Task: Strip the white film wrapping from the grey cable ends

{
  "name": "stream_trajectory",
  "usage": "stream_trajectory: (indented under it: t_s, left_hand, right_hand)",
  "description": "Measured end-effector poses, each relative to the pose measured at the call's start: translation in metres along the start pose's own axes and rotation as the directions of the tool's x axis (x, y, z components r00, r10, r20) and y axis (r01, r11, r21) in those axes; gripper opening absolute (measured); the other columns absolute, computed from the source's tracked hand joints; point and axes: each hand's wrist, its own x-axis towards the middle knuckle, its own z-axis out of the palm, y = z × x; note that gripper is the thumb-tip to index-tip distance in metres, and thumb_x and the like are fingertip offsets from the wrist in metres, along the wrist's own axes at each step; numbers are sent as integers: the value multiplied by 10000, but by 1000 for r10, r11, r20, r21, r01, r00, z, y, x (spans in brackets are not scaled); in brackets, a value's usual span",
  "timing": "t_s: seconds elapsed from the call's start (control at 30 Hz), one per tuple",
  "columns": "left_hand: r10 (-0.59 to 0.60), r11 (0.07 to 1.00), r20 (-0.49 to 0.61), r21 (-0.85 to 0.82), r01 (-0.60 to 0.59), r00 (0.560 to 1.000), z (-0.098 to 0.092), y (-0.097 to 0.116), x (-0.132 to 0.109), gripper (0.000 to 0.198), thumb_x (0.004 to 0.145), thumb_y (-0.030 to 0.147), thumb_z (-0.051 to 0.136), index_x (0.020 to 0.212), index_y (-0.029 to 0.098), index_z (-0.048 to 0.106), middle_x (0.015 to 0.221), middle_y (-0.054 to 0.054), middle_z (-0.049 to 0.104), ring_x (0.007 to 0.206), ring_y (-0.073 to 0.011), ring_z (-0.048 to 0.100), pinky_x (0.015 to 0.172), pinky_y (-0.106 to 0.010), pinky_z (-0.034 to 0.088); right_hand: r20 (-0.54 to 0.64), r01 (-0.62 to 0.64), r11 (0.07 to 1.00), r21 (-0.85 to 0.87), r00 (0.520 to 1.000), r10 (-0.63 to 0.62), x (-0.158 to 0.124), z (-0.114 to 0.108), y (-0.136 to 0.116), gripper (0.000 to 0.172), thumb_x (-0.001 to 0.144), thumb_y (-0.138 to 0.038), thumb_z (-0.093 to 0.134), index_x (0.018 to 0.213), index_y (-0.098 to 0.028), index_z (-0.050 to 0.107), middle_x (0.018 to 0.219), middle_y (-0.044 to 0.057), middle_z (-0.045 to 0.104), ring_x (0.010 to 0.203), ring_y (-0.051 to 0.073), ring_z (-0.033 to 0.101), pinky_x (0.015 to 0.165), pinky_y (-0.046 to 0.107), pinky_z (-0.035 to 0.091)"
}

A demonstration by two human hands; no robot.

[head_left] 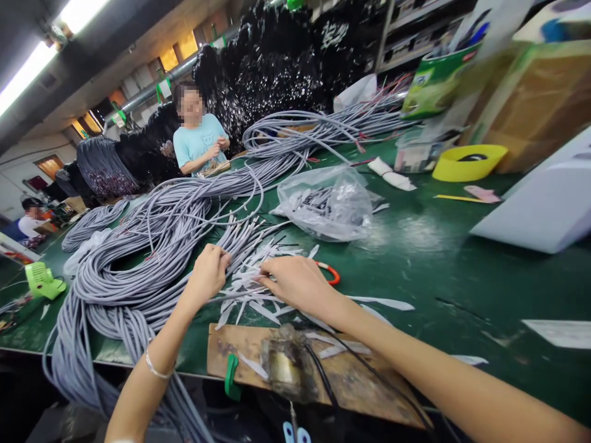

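The long bundled plastic cables (152,246) are pale lilac-grey on the dark green tabletop (438,258). The thin cut sheathing strips (249,295) are white. The round plastic bowl (468,161) is bright yellow. The worn wooden board (360,375) is brown with dark stains, and its plastic clip (231,375) is green. The stacked cable bundles (277,67) behind are black, flecked white.

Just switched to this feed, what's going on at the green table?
A person works at the green table with both bare hands. The left hand is closed around ends of the grey cables, a bundle spilling over the near edge. The right hand rests on a heap of white strips; whether it holds one is unclear. A wooden board with a metal tool lies in front. Across the table, a co-worker handles more cable.
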Motion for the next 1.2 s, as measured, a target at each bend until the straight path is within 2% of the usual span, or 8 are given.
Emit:
stream_trajectory:
  t_s: [0.17,0.4,0.57,0.73,0.87,0.93,1.03,1.2]
  left_hand:
    - [3,994,251,-106,24,968,1,-7,-14,151,707,294,644,698,151,597,734,-60,590,808,-220,538,778,-334,408]
    - [-181,904,119,-371,212,976,-21,-11,-38,352,869,391,332,646,163,480,495,44,404,432,-87,351,453,-200,296]
    - [-175,867,166,-441,231,971,-44,11,-76,402,844,414,433,548,146,478,463,44,333,443,-76,268,437,-215,201]
    - [-95,935,67,-335,112,993,-58,28,-121,271,820,295,498,629,168,643,467,-3,489,446,-112,385,476,-245,243]
    - [58,941,103,-339,-20,993,-63,36,-126,237,816,238,494,645,197,653,485,-29,543,460,-135,436,492,-255,275]
    - [143,922,189,-383,-61,971,-59,35,-109,252,829,223,466,645,185,634,472,-16,497,447,-122,395,481,-247,267]
    - [68,916,234,-400,32,970,-45,26,-65,273,837,199,438,611,163,587,483,12,455,445,-100,357,487,-234,259]
    - [-7,896,169,-437,81,986,-14,9,-20,299,832,204,438,627,134,644,540,-13,550,511,-117,438,519,-230,288]
  right_hand:
    - [45,-55,998,-2,997,56,0,-6,3,373,921,-295,315,948,-190,671,912,109,705,837,239,658,603,273,365]
    - [8,-12,987,162,1000,11,-5,-25,11,444,886,-445,389,714,-177,697,722,90,701,709,205,649,535,241,323]
    - [-166,370,657,657,921,-353,-18,-36,1,185,822,-294,559,880,-205,711,728,-2,709,621,88,598,576,183,357]
    - [-347,556,521,648,824,-448,-24,-31,-20,245,749,-305,648,565,-145,674,472,-21,589,451,58,471,483,180,314]
    - [-401,610,444,656,780,-480,-19,-33,-24,330,804,-409,562,638,-152,685,549,11,634,494,67,523,500,173,362]
    - [-384,559,475,680,823,-418,-14,-33,-21,377,806,-471,530,686,-151,690,587,33,656,524,84,556,523,183,399]
    - [-339,351,562,749,932,-131,-1,-25,-14,420,785,-519,523,634,-152,660,530,24,620,448,88,509,451,193,388]
    - [-232,101,411,906,931,281,20,3,-5,398,632,-550,651,628,-152,638,578,30,631,521,128,549,495,227,437]
